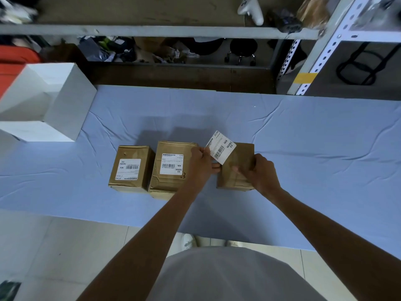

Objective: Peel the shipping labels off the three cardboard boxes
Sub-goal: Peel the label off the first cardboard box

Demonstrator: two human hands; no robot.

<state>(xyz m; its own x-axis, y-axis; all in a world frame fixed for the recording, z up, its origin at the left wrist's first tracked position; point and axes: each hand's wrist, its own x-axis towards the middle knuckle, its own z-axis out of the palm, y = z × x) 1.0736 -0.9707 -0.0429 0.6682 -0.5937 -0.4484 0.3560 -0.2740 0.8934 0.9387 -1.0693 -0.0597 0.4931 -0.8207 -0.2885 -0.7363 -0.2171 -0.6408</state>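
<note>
Three brown cardboard boxes stand in a row on the blue cloth. The left box [130,168] carries a white label [129,168] on top. The middle box [169,168] also bears its label [172,164]. My left hand [201,161] pinches a white shipping label [221,147] lifted above the right box [238,168], apparently free of the cardboard. My right hand [260,172] grips the right box at its near right side, holding it down. That box's top shows bare cardboard.
A large white box [43,101] sits at the table's far left. The blue cloth [314,148] spreads wide to the right of the boxes. Metal shelving [152,29] with clutter stands behind the table.
</note>
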